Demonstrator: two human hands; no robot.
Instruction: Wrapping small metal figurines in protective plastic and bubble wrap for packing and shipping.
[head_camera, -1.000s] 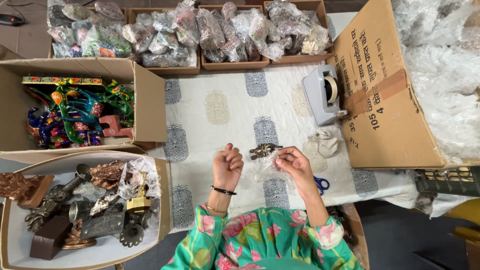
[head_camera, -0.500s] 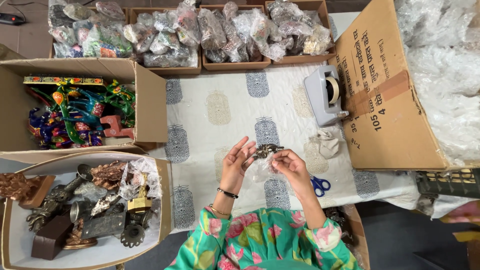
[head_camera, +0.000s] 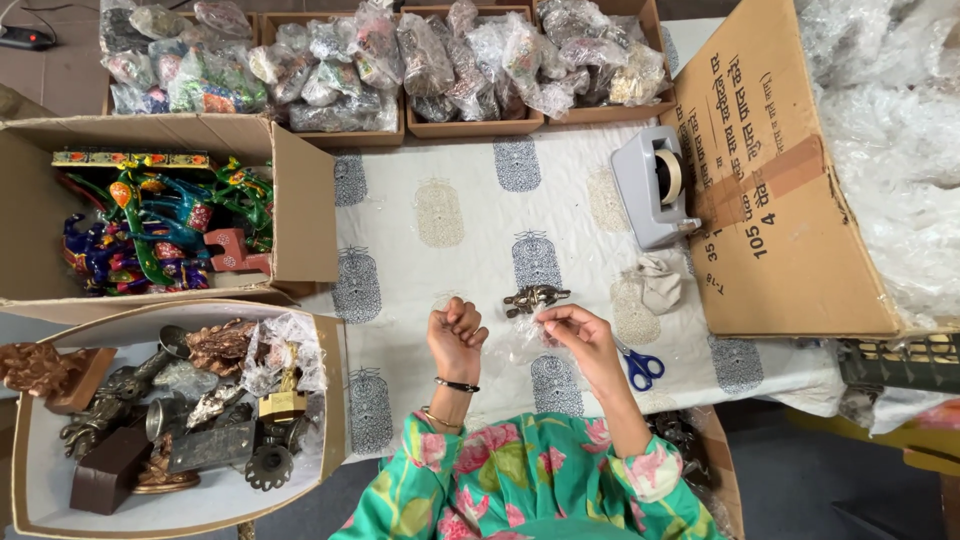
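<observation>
The left hand (head_camera: 457, 338) has been pulled back into a fist — nothing is held. A clear plastic bag (head_camera: 522, 340) is pinched by the right hand (head_camera: 580, 335); the small brass figure (head_camera: 535, 297) lies just above, mid-tabletop.

The person wears a loose teal-green garment printed with large pink flowers and pale leaves, its sleeves ending at the forearms. The left hand (head_camera: 457, 338) has a black band and a thin bangle at its wrist; the right hand (head_camera: 583, 338) is bare of ornaments.

Bright, even daylight; soft shadows, sharp focus (slight wide-angle edge distortion)
</observation>
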